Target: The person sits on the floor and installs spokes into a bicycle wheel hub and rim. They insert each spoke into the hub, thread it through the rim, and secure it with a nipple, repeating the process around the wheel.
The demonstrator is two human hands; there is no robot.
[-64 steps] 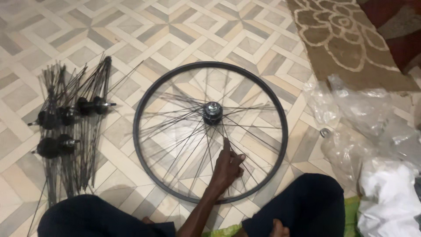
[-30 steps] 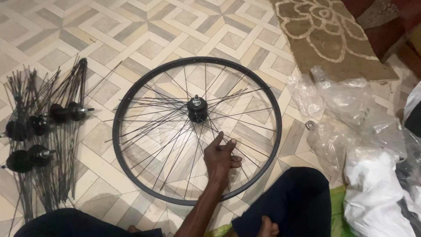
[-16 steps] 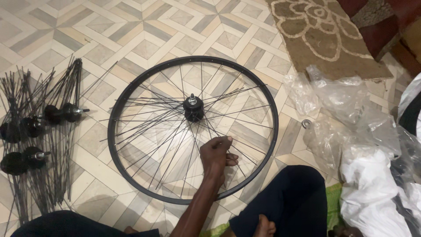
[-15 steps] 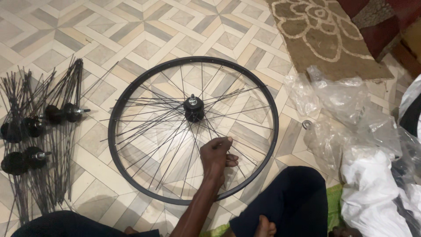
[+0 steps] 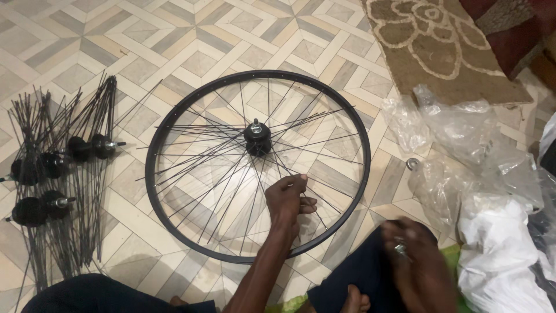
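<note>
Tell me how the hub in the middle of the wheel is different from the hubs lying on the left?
The wheel hub sits alone inside the black rim, its spokes fanning outward in all directions. The loose hubs lie several together on the tiled floor with no rim, their spokes bunched in long bundles. The left hand touches the wheel's spokes; nothing touches the loose hubs. All are dark, with thin metal spokes.

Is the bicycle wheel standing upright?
No, the wheel rim lies flat on the tiled floor, with the left hand on its spokes.

I see even, fairly bright indoor light with soft shadows; my right hand (image 5: pixel 414 261) is motion-blurred, the floor (image 5: pixel 174 40) sharp.
</note>
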